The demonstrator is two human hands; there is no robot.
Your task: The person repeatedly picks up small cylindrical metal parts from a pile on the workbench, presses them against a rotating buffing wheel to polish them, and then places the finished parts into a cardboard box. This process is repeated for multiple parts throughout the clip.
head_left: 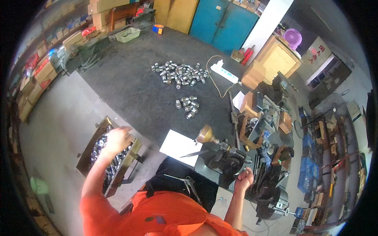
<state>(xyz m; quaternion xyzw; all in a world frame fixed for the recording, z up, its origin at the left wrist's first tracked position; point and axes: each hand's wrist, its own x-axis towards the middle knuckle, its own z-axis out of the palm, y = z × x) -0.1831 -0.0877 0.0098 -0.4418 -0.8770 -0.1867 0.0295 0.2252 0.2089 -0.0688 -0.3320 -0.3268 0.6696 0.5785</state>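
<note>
Head view, looking down at a workshop bench. A dark grey table top (130,86) fills the upper middle of the frame and bends with the lens. At upper centre lies a large scatter of small shiny metal cylinders (179,73); just below it sits a smaller cluster of the same parts (187,106), apart from the first. Right of the big scatter is a white power strip (224,73) with a pale cord curving down. A white sheet of paper (180,147) lies at the lower edge of the table top, with a thin dark tool across its corner. Just right of the sheet is a small machine with a brass cone-shaped head (206,135).

At left centre, off the table edge, a wooden tray (88,151) holds more metal cylinders. The left hand (116,140) reaches into it, fingers curled down on the parts; whether it pinches one cannot be told, blurred. The right hand (245,175), lower right of centre, is closed in a fist beside the dark machine body; anything inside it is hidden.

Room: grey concrete floor at left, cardboard boxes (41,72) stacked along the upper left, blue cabinet doors (224,21) at top, a wooden crate (275,59) at upper right, and cluttered tools and blue bins down the right edge. An orange sleeve (157,216) fills the bottom.
</note>
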